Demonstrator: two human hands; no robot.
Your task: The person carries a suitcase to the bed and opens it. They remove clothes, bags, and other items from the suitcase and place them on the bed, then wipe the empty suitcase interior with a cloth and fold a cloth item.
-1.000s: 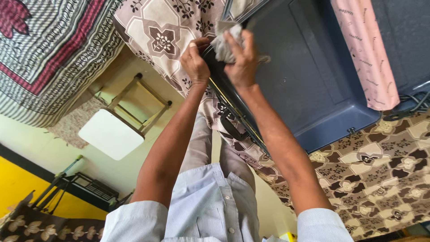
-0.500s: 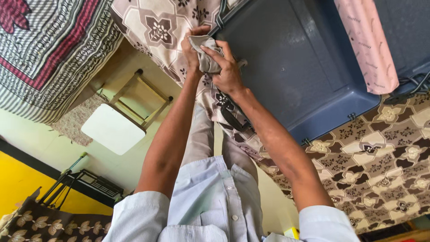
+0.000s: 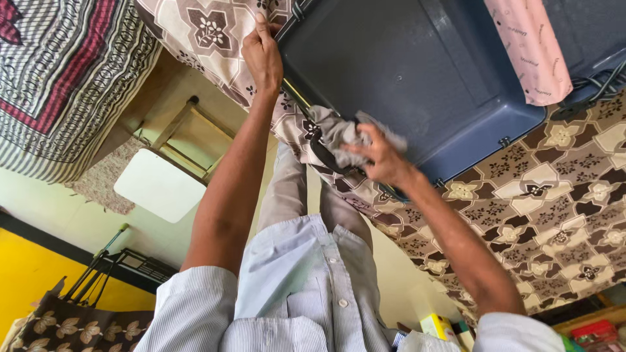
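- Your right hand (image 3: 381, 160) has slid with the grey cloth (image 3: 339, 130) away from the top corner of the suitcase (image 3: 404, 72). It is now down its near edge, toward 5 o'clock from where both hands worked half a second ago.
- Your left hand (image 3: 262, 55) has stayed up at 12 o'clock, fingers curled over the suitcase's corner edge, gripping and steadying it.
- Your right hand is closed loosely over the bunched cloth, fingers spread on top, pressing it against the suitcase's rim.
- My reading: the wiping has moved on from the corner to the long edge, so the corner looks finished and the rest of the rim is yet to do.
- The suitcase is dark blue and lies flat on the bed, on the brown flower-patterned bed cover (image 3: 554, 195). It fills the view from 12 to 2 o'clock.
- Count: one suitcase, one grey cloth and one pink cloth (image 3: 528, 52), which is draped over the suitcase at 1 o'clock. There is also one stool (image 3: 163, 182) with a white seat at 9 o'clock and one striped blanket (image 3: 59, 78) at 10 o'clock.
- Both hands are yours; no one else's are in view.
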